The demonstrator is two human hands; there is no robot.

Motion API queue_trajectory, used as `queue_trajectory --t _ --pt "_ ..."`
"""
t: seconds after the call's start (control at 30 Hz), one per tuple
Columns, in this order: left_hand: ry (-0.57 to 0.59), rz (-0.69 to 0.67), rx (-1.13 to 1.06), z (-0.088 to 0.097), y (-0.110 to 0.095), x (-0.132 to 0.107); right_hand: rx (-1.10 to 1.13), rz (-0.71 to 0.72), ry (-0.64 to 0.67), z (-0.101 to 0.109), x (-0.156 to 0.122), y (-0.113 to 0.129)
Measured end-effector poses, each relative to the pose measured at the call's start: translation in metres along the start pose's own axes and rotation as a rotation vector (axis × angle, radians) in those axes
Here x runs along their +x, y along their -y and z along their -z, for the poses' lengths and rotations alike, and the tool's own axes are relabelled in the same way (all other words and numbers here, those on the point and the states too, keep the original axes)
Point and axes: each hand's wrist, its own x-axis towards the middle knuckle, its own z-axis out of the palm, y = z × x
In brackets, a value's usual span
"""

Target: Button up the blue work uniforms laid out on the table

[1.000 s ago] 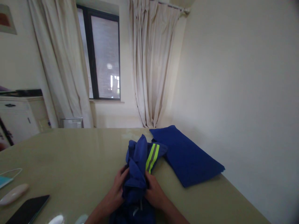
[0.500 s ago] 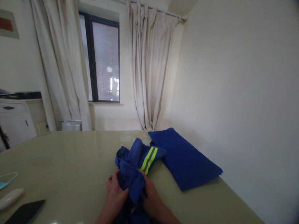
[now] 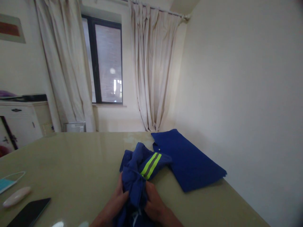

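A crumpled blue work garment with yellow-green and grey reflective stripes lies bunched on the beige table in front of me. My left hand grips its cloth from the left side. On the right, my right hand is closed on the same bunch. Both hands sit close together at the near edge, with the garment's lower part hanging between my forearms. A second blue garment, folded flat, lies just right of the bunch, touching it.
A black phone, a pale oblong object and a face mask lie at the table's left. A white cabinet stands at the far left. Curtains flank a window; a plain wall borders the table's right.
The upright bunch of cloth has dropped lower and flatter on the table. My hands have shifted slightly toward me while still gripping it.
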Motion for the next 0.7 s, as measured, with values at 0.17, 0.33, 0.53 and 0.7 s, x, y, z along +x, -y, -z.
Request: queue_trajectory --t 0.17,0.33,0.53,0.7 --pt "0.048 -0.275 0.255 0.001 -0.052 0.03 -0.084 -0.081 -0.259 0.004 0.008 -0.025" --pt "-0.143 -0.65 0.98 0.015 -0.138 0.09 -0.024 -0.239 -0.463 0.012 0.01 -0.051" --pt "-0.04 -0.8 1.322 0.048 -0.128 0.119 -0.038 -0.277 -0.563 0.018 0.012 -0.069" --pt "0.023 -0.8 1.293 0.063 -0.062 0.086 -0.004 -0.322 -0.627 0.02 0.014 -0.077"
